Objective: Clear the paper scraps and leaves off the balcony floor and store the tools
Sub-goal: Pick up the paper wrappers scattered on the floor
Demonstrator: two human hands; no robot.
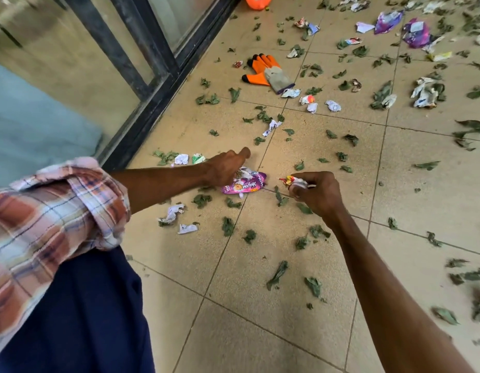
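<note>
Left hand (228,166) grasps pink wrapper (244,185) low over the tiled floor (260,305). Right hand (318,193) pinches a crumpled paper scrap (294,181) just beside it. Leaves (277,274) and more scraps lie scattered around. Orange gloves (265,71) lie farther off near the door frame (152,103).
</note>
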